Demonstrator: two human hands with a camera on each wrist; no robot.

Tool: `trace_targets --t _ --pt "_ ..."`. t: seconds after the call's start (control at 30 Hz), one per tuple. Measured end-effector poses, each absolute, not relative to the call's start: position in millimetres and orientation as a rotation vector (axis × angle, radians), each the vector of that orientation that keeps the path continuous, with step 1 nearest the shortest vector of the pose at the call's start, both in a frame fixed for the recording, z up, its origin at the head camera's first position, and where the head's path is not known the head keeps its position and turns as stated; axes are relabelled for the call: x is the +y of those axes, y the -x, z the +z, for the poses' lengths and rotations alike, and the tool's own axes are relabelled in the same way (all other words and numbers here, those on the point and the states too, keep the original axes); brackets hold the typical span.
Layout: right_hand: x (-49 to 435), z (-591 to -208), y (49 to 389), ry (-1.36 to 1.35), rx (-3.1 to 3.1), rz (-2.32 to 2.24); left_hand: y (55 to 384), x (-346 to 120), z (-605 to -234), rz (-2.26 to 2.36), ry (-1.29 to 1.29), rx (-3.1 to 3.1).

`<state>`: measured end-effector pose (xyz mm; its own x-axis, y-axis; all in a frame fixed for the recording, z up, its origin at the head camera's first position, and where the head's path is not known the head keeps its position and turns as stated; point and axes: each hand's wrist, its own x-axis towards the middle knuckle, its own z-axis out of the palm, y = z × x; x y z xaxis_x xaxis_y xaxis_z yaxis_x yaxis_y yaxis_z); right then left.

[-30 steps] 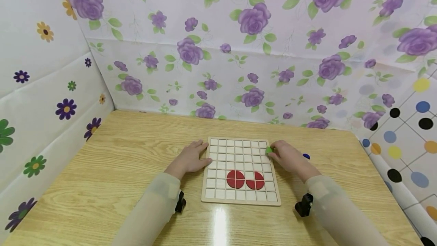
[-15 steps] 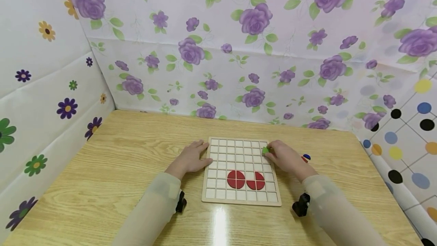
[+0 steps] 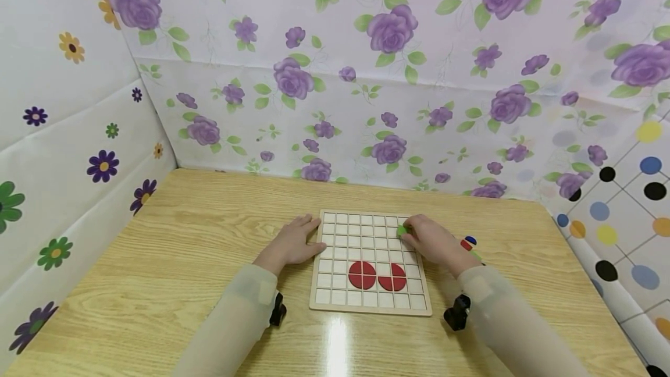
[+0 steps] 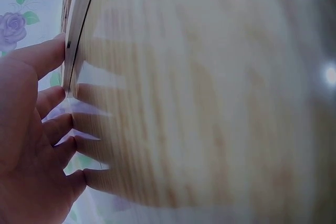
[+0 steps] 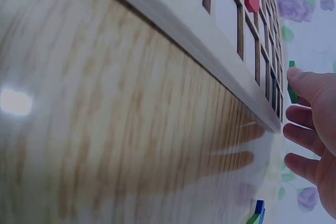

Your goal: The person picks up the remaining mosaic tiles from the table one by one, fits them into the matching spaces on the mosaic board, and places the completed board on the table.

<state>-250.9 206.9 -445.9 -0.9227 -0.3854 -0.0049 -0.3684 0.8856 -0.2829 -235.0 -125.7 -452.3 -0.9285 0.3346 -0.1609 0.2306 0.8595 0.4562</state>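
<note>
A wooden grid board (image 3: 371,310) lies on the table. My left hand (image 3: 290,242) rests at its left edge, thumb and fingertips touching the frame, as the left wrist view also shows. At the upper right of the grid, my right hand (image 3: 433,241) pinches a small green piece (image 3: 401,230) between thumb and fingers. That green piece (image 5: 292,88) stands on edge in the right wrist view, partly hidden by the thumb. Lower on the board, red quarter pieces form a full circle (image 3: 362,275). Beside it, more red pieces make a three-quarter circle (image 3: 395,284), its upper left cell uncovered.
Right of the board, partly behind the right wrist, lie loose pieces, among them a blue one (image 3: 470,240) and a red one (image 3: 466,245). A wood-grain table (image 3: 235,202) carries everything. Flowered cloth (image 3: 335,86) hangs behind it.
My right hand has slid left over the board with the green piece, uncovering more of the loose pieces behind the wrist. The left hand has stayed at the board's edge.
</note>
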Motion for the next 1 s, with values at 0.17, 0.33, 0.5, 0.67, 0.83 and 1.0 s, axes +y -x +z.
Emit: trace_targets --t 0.17,0.33,0.5,0.67,0.83,1.0 --pt "202 -446 251 0.610 2.984 -0.439 234 -125 -450 0.647 -0.432 2.805" --pt "199 -445 251 0.615 2.973 -0.438 234 -124 -450 0.649 -0.426 2.803" --pt "196 -444 252 0.617 2.960 -0.436 235 -124 -450 0.646 -0.423 2.802" --pt "194 -445 253 0.628 2.960 -0.436 234 -124 -449 0.648 -0.423 2.799" --pt "190 -445 253 0.634 2.961 -0.446 235 -124 -450 0.646 -0.428 2.804" --pt "186 -445 253 0.644 2.962 -0.437 235 -124 -449 0.636 -0.415 2.803"
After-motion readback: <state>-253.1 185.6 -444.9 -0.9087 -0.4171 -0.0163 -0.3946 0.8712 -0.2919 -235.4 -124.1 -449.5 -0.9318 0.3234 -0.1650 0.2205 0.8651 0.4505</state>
